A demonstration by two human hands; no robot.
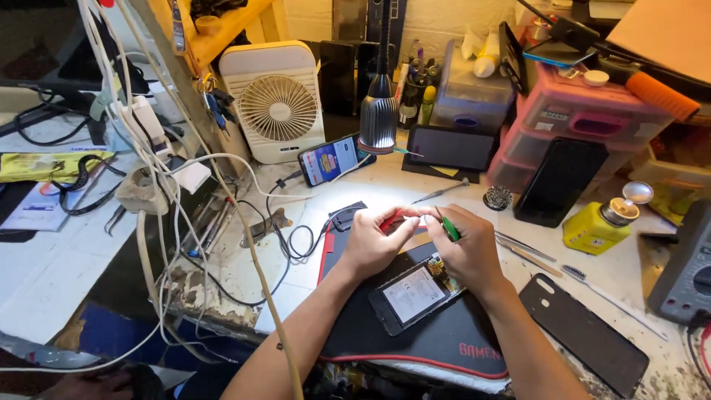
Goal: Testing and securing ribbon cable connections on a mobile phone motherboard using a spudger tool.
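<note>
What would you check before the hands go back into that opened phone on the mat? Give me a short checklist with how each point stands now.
1. Opened phone lies flat on the black mat: ok.
2. Lamp lights the work area: ok.
3. Green-handled tool secure in the right hand: ok.
4. Red item in the left hand, grip firm: cannot tell.
5. Back cover set aside, off the phone: ok.
6. White cables kept off the mat: not ok, one crosses its left edge.
</note>
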